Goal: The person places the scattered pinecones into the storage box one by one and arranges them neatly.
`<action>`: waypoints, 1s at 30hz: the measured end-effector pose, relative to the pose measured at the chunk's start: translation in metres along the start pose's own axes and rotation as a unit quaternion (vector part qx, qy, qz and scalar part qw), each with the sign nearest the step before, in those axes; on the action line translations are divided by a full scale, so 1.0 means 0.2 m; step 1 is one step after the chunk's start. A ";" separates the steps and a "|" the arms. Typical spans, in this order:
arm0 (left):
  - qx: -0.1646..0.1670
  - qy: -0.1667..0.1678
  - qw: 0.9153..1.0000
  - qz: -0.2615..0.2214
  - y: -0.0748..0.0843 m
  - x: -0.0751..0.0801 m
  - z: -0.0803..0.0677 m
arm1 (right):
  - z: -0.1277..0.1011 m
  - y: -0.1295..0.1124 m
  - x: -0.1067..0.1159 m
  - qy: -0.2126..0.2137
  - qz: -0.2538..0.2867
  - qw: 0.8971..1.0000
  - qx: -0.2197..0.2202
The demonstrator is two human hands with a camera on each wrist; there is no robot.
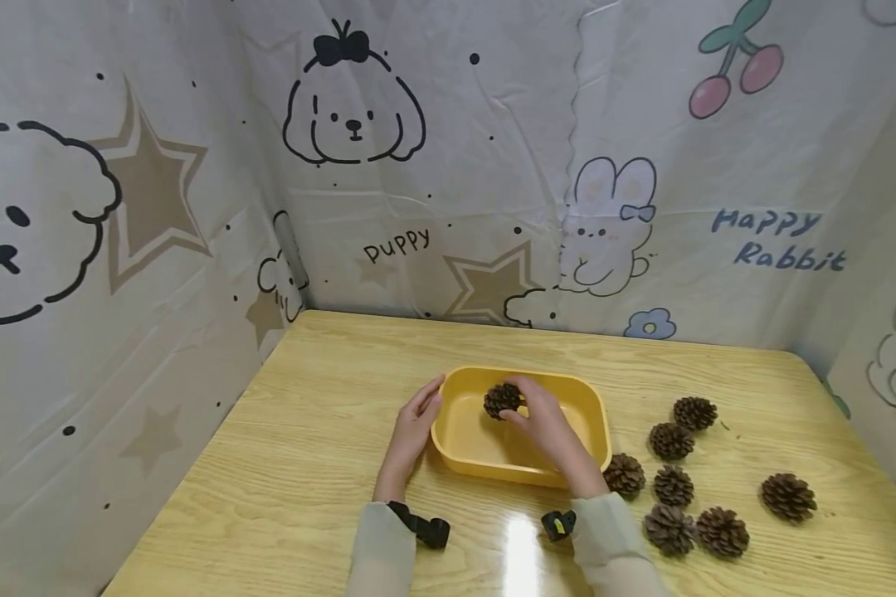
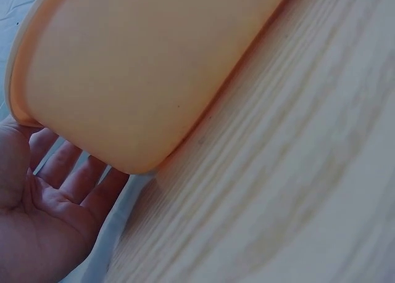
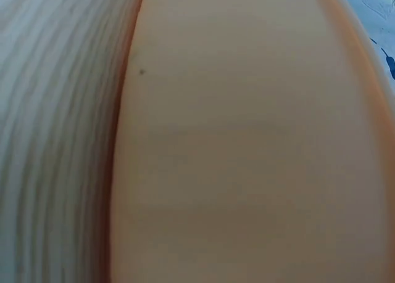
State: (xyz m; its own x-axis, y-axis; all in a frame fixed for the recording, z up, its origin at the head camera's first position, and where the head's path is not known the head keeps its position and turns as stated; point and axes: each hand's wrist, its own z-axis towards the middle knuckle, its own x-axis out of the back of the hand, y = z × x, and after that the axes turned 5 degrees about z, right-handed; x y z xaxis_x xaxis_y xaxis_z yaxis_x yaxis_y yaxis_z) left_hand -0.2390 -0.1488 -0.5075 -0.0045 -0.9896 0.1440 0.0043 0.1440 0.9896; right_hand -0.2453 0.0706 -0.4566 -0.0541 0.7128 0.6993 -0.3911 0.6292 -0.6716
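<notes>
At the near side, two pale sleeves [image 1: 383, 551] run off the bottom of the head view, a black device [image 1: 433, 532] on the left wrist, and a bright glare [image 1: 521, 555] shines on the wood-grain tabletop [image 1: 269, 481], whose near edge is cut off. The left hand [image 1: 412, 427] rests against the outer left end of a yellow tub [image 1: 493, 471], its fingers loose and unclenched. The right hand [image 1: 547, 414] reaches over the tub's front rim and pinches a dark pine cone [image 1: 499, 400] inside it; the fingers cover part of the cone, and whether it touches the bottom is hard to tell. The right wrist view is mostly the tub's blurred outer wall. To the tub's right lie seven more pine cones [image 1: 789, 497], six loosely grouped and one apart, farther right. Beyond the tabletop, pale cloth [image 1: 478, 182] hangs along the back and both sides, printed with stars, cherries, a dog and a rabbit; another dog, far left, is cut off. Its lettering reads "Puppy" and "Happy Rabbit".
</notes>
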 end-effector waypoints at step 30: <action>-0.015 -0.005 1.000 0.012 0.00 0.00 0.00 | 0.09 -0.06 -0.16 -0.018 -0.014 0.999 0.040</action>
State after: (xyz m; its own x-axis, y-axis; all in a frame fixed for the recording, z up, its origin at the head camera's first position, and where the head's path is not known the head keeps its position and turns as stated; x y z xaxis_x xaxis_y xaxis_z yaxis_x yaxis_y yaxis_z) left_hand -0.2396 -0.1484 -0.5075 -0.0143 -0.9858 0.1673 0.0353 0.1668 0.9854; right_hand -0.2552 0.0346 -0.4662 -0.0754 0.6824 0.7270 -0.4653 0.6208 -0.6310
